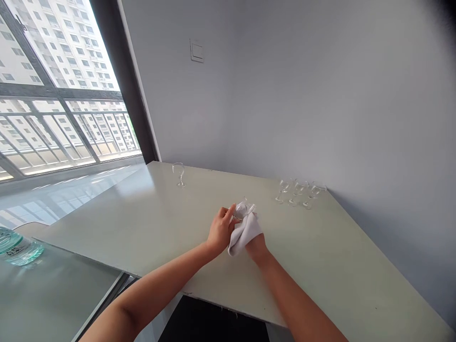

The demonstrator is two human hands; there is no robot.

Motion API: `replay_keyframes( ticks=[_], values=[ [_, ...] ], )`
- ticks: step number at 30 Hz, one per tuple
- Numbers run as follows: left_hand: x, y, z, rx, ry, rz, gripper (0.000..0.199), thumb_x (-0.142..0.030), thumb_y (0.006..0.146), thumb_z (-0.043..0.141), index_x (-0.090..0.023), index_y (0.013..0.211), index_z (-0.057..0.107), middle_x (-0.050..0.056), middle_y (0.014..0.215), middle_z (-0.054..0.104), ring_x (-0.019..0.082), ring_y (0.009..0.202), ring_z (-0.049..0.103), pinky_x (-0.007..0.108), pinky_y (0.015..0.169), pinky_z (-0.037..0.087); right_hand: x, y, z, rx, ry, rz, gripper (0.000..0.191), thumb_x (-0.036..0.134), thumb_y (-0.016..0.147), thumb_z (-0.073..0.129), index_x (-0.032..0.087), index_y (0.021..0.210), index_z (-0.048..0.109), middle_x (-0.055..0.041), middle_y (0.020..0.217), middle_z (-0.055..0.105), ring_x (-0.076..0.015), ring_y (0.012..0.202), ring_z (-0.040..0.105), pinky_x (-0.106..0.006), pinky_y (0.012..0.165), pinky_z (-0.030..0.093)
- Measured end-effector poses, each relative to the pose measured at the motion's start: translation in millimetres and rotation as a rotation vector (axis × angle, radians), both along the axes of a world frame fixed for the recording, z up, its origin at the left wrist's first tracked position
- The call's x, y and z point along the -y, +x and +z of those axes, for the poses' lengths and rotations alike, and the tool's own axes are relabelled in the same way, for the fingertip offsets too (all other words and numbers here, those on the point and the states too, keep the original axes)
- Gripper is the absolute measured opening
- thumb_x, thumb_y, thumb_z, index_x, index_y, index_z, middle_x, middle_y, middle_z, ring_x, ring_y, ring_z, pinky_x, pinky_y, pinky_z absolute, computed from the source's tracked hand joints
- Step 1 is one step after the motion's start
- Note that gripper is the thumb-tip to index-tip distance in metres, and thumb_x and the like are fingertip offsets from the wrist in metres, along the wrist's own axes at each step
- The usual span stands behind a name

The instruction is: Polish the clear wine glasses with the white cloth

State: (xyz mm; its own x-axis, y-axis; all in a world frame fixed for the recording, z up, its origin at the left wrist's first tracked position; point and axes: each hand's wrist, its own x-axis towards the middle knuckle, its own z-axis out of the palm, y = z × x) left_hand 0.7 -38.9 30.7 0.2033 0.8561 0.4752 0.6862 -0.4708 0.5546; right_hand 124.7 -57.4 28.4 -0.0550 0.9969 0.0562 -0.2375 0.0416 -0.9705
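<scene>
Clear glass (241, 210) up against a white cloth (245, 232), mid-wipe by the look of it

So the glass is just above the middle of the counter (160, 223), held between both hands. The left hand (219, 230) has its fingers closed in around the side of it. The right hand (255, 244) is bunched up under the cloth and pressing it to the glass; most of those fingers are covered, so I can't tell exactly how they sit.

My read is that wiping is the step in hand. Next move probably calls for a light, steady left grip while the cloth works round the curve.

Materials: the glass is thin, see-through and shiny, probably slippery. Can't make out which end is up. Cloth looks soft and floppy, with one rounded fold hanging down. Counter's pale, smooth and a bit glossy. Three stemmed glasses (301, 186) stand grouped at the far right, and a lone stemmed glass (179, 173) stands far left, all with rounded bowls on slim stems.
</scene>
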Motion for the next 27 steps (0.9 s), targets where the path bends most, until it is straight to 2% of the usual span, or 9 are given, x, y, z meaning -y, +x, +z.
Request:
replay_keyframes(
  ticks=[4, 8, 11, 14, 16, 17, 21, 24, 27],
  values=[
    [7, 7, -1.9, 0.037, 0.013, 0.067, 0.043, -0.018, 0.083, 0.04, -0.027, 0.125, 0.04, 0.01, 0.114, 0.044, 0.022, 0.104, 0.045, 0.039, 0.083, 0.04, 6, -11, 1.5, -0.139, -0.084, -0.036, 0.031, 0.047, 0.073, 0.055, 0.021, 0.09, 0.057, -0.0017, 0.073, 0.059, -0.0166, 0.066, 0.053, -0.028, 0.059, 0.041],
    [9, -3, 12.1, 0.137, -0.091, -0.031, 0.032, -0.025, 0.086, 0.037, -0.03, 0.114, 0.052, 0.007, 0.134, 0.031, 0.023, 0.116, 0.039, 0.044, 0.093, 0.034, 5, -10, 6.6, -0.122, -0.12, -0.031, 0.025, 0.041, 0.068, 0.062, 0.019, 0.076, 0.056, 0.0008, 0.064, 0.054, -0.0136, 0.058, 0.048, -0.026, 0.053, 0.036],
    [0, -10, 25.0, 0.425, -0.371, -0.163, 0.043, -0.039, 0.08, 0.05, -0.026, 0.121, 0.044, 0.009, 0.133, 0.036, 0.023, 0.113, 0.044, 0.04, 0.092, 0.038, 5, -8, 9.9, -0.156, -0.202, 0.086, 0.024, 0.04, 0.068, 0.062, 0.018, 0.069, 0.053, 0.0025, 0.056, 0.047, -0.0105, 0.051, 0.042, -0.025, 0.048, 0.033],
    [-12, -13, 32.0, 0.708, -0.775, -0.394, 0.067, -0.043, 0.072, 0.061, -0.018, 0.127, 0.032, 0.015, 0.114, 0.054, 0.022, 0.094, 0.057, 0.038, 0.081, 0.045, 7, -9, 9.2, -0.23, -0.278, 0.293, 0.022, 0.035, 0.067, 0.062, 0.018, 0.062, 0.049, 0.0036, 0.052, 0.043, -0.0094, 0.049, 0.04, -0.025, 0.049, 0.034],
    [-17, -13, 33.4, 0.825, -0.892, -0.456, 0.066, -0.04, 0.069, 0.066, -0.014, 0.121, 0.035, 0.015, 0.102, 0.06, 0.021, 0.084, 0.061, 0.037, 0.077, 0.047, 6, -9, 7.4, -0.249, -0.295, 0.359, 0.02, 0.033, 0.067, 0.062, 0.018, 0.06, 0.05, 0.0028, 0.053, 0.046, -0.0105, 0.05, 0.043, -0.026, 0.051, 0.036],
    [-19, -14, 33.7, 0.864, -0.892, -0.437, 0.064, -0.038, 0.067, 0.068, -0.013, 0.118, 0.037, 0.014, 0.098, 0.061, 0.02, 0.083, 0.061, 0.036, 0.077, 0.046, 4, -8, 6.6, -0.251, -0.293, 0.361, 0.018, 0.032, 0.067, 0.062, 0.018, 0.061, 0.052, 0.0019, 0.054, 0.049, -0.0114, 0.052, 0.045, -0.027, 0.052, 0.037],
    [-28, -22, 33.1, 1.001, -0.835, -0.303, 0.057, -0.035, 0.065, 0.07, -0.015, 0.109, 0.04, 0.011, 0.096, 0.062, 0.019, 0.083, 0.062, 0.035, 0.077, 0.047, -9, 3, 4.4, -0.224, -0.297, 0.239, 0.02, 0.032, 0.063, 0.064, 0.017, 0.074, 0.059, -0.0027, 0.07, 0.06, -0.0159, 0.063, 0.054, -0.028, 0.056, 0.042],
    [-38, -32, 29.2, 1.174, -0.864, -0.241, 0.043, -0.035, 0.068, 0.067, -0.015, 0.099, 0.045, 0.009, 0.095, 0.061, 0.019, 0.08, 0.064, 0.035, 0.075, 0.05, -16, 16, 0.4, -0.029, -0.261, -0.046, 0.028, 0.042, 0.064, 0.062, 0.016, 0.074, 0.06, -0.0044, 0.069, 0.062, -0.0196, 0.063, 0.057, -0.031, 0.057, 0.044],
    [-47, -39, 22.0, 1.385, -0.918, -0.114, 0.028, -0.031, 0.071, 0.066, -0.013, 0.086, 0.05, 0.008, 0.085, 0.061, 0.02, 0.081, 0.064, 0.031, 0.074, 0.052, -15, 19, -5.3, 0.41, 0.052, -0.294, 0.038, 0.051, 0.074, 0.051, 0.016, 0.081, 0.062, -0.0086, 0.078, 0.065, -0.0258, 0.076, 0.059, -0.036, 0.064, 0.046]
  ],
)
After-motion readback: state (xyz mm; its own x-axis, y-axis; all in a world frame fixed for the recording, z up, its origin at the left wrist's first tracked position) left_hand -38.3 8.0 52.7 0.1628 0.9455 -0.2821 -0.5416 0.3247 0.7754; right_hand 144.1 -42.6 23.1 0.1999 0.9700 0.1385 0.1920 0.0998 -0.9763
